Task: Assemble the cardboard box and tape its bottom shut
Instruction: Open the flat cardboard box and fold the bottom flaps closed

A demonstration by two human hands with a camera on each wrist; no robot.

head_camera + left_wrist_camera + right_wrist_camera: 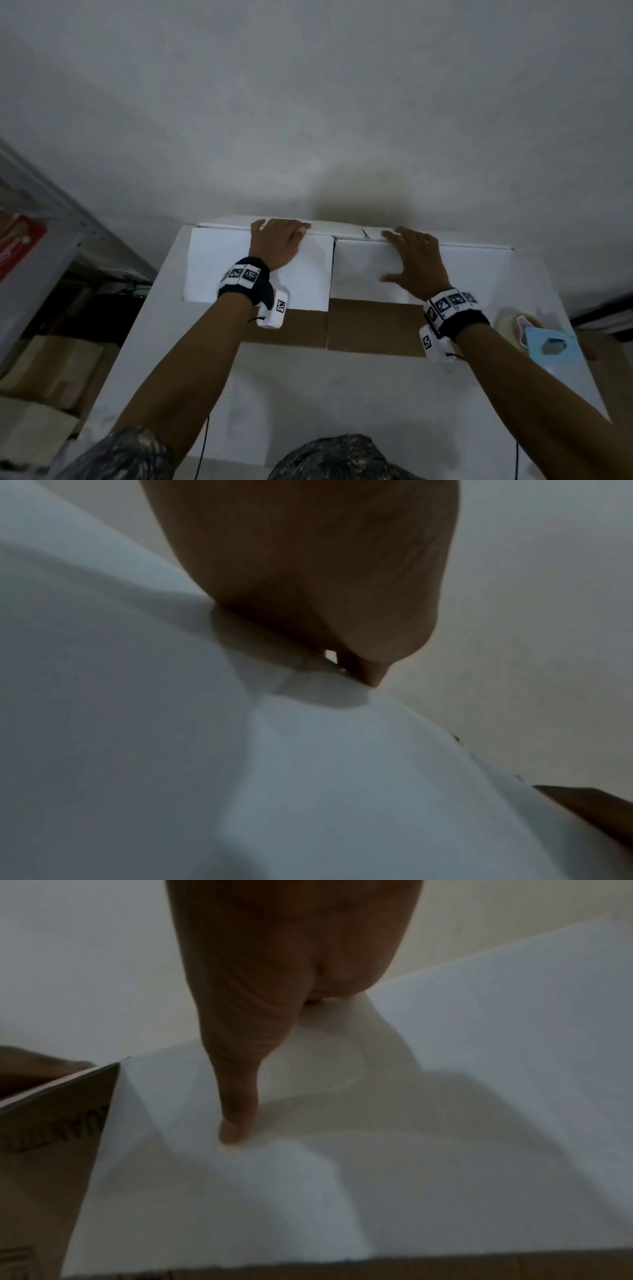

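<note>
The box (pixel 342 274) lies flattened on the white desk (pixel 308 394), in the middle of the head view, up against the wall. Its two white flaps face up, with brown cardboard showing below them. The left hand (pixel 277 243) rests on the left flap, its fingers hooked over the far edge. The right hand (pixel 416 262) lies flat with fingers spread on the right flap, fingertips at the far edge and thumb pressed on the white face.

The step in hand looks like folding or opening the flaps along the far crease. To do it well, both hands should pull evenly so the crease bends straight and the panels do not skew. The slit between the flaps should stay aligned.

The tape dispenser (pixel 544 337) sits at the right edge of the frame, just beside the right wrist. Brown boxes (pixel 51 363) stand at lower left; what they hold cannot be seen.
</note>
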